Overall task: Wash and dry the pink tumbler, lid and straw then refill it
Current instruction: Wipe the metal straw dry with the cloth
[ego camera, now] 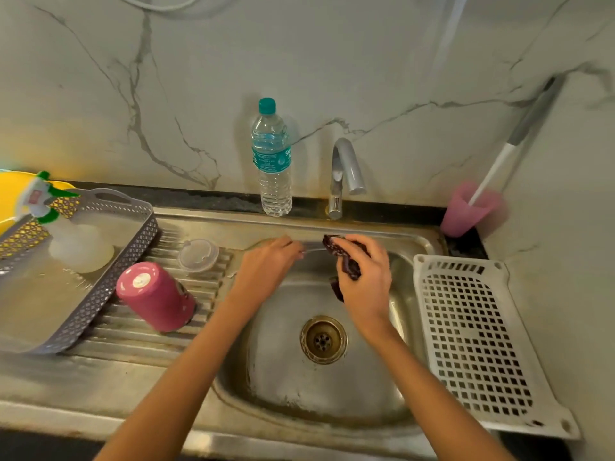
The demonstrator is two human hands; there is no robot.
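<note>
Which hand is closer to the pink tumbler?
Left. The left hand is at the left rim of the sink, just right of the tumbler; the right hand, gripping a dark cloth, is farther right.

dull stained steel sink point(332, 394) — glossy pink tumbler point(156, 296), clear plastic lid point(198, 254), veined marble wall point(166, 78)

Tumbler point(156, 296) left of sink point(332, 394), bottle point(272, 161) behind.

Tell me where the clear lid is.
Head view: the clear lid lies on the ribbed drainboard, left of the sink basin, just behind the pink tumbler.
</note>
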